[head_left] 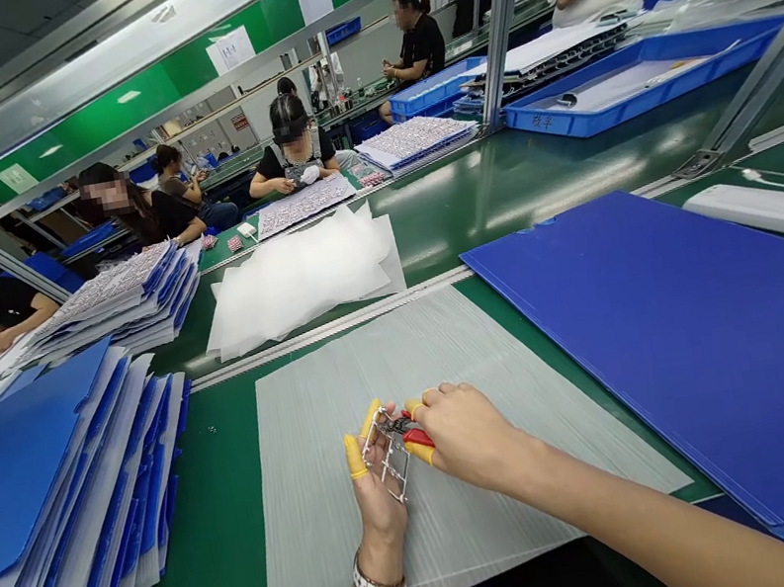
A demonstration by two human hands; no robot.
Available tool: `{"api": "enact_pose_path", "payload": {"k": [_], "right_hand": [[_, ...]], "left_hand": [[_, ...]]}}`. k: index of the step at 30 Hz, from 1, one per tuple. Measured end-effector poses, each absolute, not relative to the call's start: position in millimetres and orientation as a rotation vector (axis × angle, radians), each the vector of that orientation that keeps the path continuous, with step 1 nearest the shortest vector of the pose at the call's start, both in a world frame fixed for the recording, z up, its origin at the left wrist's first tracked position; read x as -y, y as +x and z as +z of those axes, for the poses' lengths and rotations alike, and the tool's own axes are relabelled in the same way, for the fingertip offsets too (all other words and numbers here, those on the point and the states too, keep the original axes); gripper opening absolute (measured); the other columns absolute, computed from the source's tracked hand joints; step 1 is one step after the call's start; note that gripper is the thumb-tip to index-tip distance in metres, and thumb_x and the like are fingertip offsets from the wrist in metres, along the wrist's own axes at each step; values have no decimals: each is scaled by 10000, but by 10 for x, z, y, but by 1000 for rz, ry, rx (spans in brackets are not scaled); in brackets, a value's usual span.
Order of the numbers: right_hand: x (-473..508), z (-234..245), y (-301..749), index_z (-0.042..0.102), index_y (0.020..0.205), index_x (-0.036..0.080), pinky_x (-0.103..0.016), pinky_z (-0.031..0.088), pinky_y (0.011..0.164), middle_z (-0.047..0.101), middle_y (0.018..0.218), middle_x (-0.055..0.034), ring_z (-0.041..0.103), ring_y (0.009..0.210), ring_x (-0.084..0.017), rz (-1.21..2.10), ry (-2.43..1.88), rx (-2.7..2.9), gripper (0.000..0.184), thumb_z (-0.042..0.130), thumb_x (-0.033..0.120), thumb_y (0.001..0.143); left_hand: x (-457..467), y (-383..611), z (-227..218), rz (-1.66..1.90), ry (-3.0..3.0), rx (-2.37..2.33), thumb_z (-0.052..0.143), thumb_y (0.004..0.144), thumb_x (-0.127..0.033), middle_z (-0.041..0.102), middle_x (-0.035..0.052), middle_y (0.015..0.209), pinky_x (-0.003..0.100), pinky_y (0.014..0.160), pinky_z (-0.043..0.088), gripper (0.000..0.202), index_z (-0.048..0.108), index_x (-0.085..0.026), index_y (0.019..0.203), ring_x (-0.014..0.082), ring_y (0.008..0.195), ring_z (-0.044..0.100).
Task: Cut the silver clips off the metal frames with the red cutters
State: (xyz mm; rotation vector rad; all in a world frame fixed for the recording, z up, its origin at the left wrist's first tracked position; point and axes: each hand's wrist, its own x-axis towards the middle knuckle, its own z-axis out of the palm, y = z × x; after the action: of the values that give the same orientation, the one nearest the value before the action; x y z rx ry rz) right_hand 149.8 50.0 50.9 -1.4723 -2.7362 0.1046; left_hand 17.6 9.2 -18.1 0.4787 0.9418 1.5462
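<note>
My left hand [379, 496], with yellow finger cots on its thumb and a finger, is closed on a small silvery sprue frame [395, 468] with thin bars. In my right hand [464, 432], also wearing yellow finger cots, are nippers [417, 437] with red handles. Their dark jaws reach to the upper part of the frame, between the two hands. Exactly which bar the jaws touch is too small to tell. Both hands are held over a translucent whitish sheet [309, 427] on the green bench.
Stacked blue and white sheets [115, 480] rise on the left. To the right lie a large blue board [670, 337] and a white elongated device [769, 208]. Thin white sheets [299, 279] are beyond the metal rail. Several people sit across the bench near part-covered sheets [306, 206].
</note>
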Motion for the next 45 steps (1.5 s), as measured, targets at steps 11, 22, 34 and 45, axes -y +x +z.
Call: {"api": "enact_pose_path", "payload": {"k": [11, 22, 34, 45], "right_hand": [[-504, 539, 1497, 647, 875, 152, -311, 409, 606, 651, 775, -105, 621, 718, -247, 69, -1446, 2768, 263, 558, 399, 863], [-457, 386, 1612, 635, 900, 171, -342, 393, 648, 655, 821, -102, 597, 793, -272, 73, -1499, 2712, 226, 591, 376, 816], [-437, 398, 1547, 644, 903, 166, -351, 395, 658, 656, 836, -105, 591, 816, -280, 119, -1516, 2738, 237, 603, 378, 807], [-433, 402, 1526, 638, 896, 158, -355, 401, 672, 650, 832, -113, 594, 832, -286, 89, -1509, 2754, 232, 593, 372, 818]], "left_hand": [[-95, 173, -168, 1548, 517, -933, 403, 848, -594, 676, 117, 1114, 392, 1026, 357, 559, 690, -165, 1061, 272, 1158, 539], [-211, 34, -195, 1557, 318, -807, 380, 850, -584, 653, 147, 1147, 371, 957, 421, 583, 688, -126, 1036, 265, 1047, 611], [-187, 84, -174, 1611, 367, -818, 364, 860, -579, 651, 152, 1148, 396, 996, 397, 579, 675, -131, 1054, 266, 1062, 606], [-175, 112, -205, 1630, 419, -828, 395, 849, -584, 644, 152, 1168, 385, 985, 408, 569, 665, -143, 1088, 266, 1063, 608]]}}
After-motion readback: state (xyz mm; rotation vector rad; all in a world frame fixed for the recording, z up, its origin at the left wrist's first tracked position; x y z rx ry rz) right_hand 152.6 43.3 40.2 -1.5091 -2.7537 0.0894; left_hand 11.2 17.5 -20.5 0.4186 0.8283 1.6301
